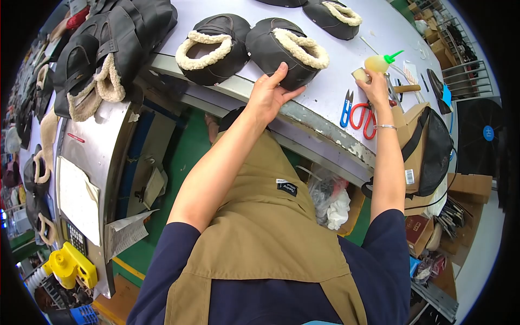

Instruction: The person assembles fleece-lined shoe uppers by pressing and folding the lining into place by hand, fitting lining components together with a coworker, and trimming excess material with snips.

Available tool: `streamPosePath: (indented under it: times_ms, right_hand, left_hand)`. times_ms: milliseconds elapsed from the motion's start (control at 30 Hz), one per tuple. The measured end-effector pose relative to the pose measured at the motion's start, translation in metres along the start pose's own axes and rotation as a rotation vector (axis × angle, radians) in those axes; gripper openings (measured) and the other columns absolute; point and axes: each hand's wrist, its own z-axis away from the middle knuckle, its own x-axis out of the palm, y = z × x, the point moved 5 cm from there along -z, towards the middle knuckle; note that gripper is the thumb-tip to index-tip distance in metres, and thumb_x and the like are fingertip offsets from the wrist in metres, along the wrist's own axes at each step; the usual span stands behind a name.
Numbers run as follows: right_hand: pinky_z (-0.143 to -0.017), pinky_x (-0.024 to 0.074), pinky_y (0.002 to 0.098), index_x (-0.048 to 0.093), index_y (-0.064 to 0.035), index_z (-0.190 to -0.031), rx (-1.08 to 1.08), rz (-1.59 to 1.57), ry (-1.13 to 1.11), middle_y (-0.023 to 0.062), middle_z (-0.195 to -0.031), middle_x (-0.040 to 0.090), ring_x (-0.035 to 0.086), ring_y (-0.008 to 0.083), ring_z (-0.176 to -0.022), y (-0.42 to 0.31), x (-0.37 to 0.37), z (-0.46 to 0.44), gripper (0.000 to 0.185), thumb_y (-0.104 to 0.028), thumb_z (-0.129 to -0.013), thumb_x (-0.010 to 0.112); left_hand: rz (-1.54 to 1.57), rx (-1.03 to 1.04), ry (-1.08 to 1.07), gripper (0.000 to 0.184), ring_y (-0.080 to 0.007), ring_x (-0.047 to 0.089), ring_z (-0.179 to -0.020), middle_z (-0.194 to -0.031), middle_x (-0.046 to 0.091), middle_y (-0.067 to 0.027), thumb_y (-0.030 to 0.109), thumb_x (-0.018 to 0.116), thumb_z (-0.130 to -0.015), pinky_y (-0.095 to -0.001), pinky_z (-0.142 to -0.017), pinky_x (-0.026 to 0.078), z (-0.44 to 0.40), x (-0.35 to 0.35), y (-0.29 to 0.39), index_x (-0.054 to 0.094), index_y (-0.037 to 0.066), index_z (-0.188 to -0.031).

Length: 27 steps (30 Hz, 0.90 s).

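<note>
Left hand [268,97] grasps a black fleece-lined shoe [268,51] at the near edge of the table [325,59], thumb on the near outer side, fingers spread toward the underside by the lower right end. Fleece rim [319,54] of this shoe faces up and toward the right hand [377,89]; its long axis runs diagonally, upper left to lower right. Right hand, well apart to the right, pinches a small pale block [359,75] between fingertips; block sits on the side of that hand facing the shoe, with a stretch of tabletop between the two. Squat bottle [375,64] with a green nozzle [395,56] is just beyond the right fingers, nozzle directed away to the right; whether those fingers also touch the bottle cannot be told from this angle. Nearer the table edge, between the hands, lie blue snips [345,111] and red-handled scissors [363,120], the latter right beside the right wrist. Wooden-handled tool [407,88] lies to the right of that hand. Second shoe [214,51] stands just left of the held one; third shoe [331,20] stands farther back.
</note>
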Motion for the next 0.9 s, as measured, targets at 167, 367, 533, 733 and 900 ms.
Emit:
streamPosePath:
  times_ms: [167, 367, 533, 733, 900]
  right_hand:
    - [-0.067, 0.0480, 0.0298, 0.061, -0.0010, -0.104, 0.131, -0.704, 0.285, 0.0096, -0.085, 0.065, 0.061, 0.0163, -0.073, -0.072, -0.030, 0.041, 0.026, -0.019, -0.087, 0.067]
    - [-0.056, 0.0452, 0.0297, 0.056, 0.0007, -0.093, 0.039, -0.894, 0.261, 0.0093, -0.076, 0.061, 0.058, 0.0167, -0.062, -0.183, -0.011, 0.106, 0.020, -0.017, -0.090, 0.064]
    - [-0.053, 0.0428, 0.0402, 0.051, -0.0018, -0.081, 0.049, -0.635, 0.234, 0.0196, -0.067, 0.058, 0.056, 0.0362, -0.059, -0.202, -0.009, 0.096, 0.026, -0.023, -0.091, 0.062]
    - [-0.052, 0.0403, 0.0416, 0.052, -0.0022, -0.078, -0.047, -0.530, 0.188, 0.0156, -0.063, 0.054, 0.054, 0.0331, -0.056, -0.204, 0.012, 0.125, 0.026, -0.022, -0.087, 0.066]
    - [-0.051, 0.0384, 0.0410, 0.051, -0.0035, -0.077, -0.099, -0.477, 0.445, 0.0135, -0.063, 0.052, 0.052, 0.0317, -0.055, -0.203, -0.022, 0.107, 0.024, -0.020, -0.087, 0.065]
  left_hand:
    - [-0.071, 0.056, 0.115, 0.045, -0.0296, 0.063, -0.104, -0.114, 0.062, -0.0164, 0.030, 0.068, -0.089, -0.0493, -0.091, 0.054, -0.004, -0.002, -0.004, 0.052, -0.003, -0.117]
    - [-0.110, 0.070, 0.132, 0.044, -0.0275, 0.062, -0.107, -0.114, 0.062, -0.0150, 0.030, 0.063, -0.093, -0.0509, -0.097, 0.050, -0.002, -0.001, -0.004, 0.052, -0.004, -0.117]
    - [-0.128, 0.079, 0.234, 0.040, -0.0252, 0.066, -0.093, -0.101, 0.066, -0.0136, 0.032, 0.070, -0.088, -0.0438, -0.083, 0.056, -0.003, -0.007, -0.005, 0.055, -0.002, -0.105]
    - [-0.192, 0.055, 0.278, 0.038, -0.0217, 0.067, -0.092, -0.098, 0.067, -0.0120, 0.032, 0.071, -0.087, -0.0398, -0.077, 0.057, -0.004, -0.010, -0.006, 0.056, 0.000, -0.101]
    - [-0.115, 0.092, 0.238, 0.036, -0.0219, 0.066, -0.090, -0.100, 0.066, -0.0117, 0.030, 0.070, -0.088, -0.0395, -0.080, 0.057, -0.001, -0.004, -0.006, 0.057, 0.000, -0.103]
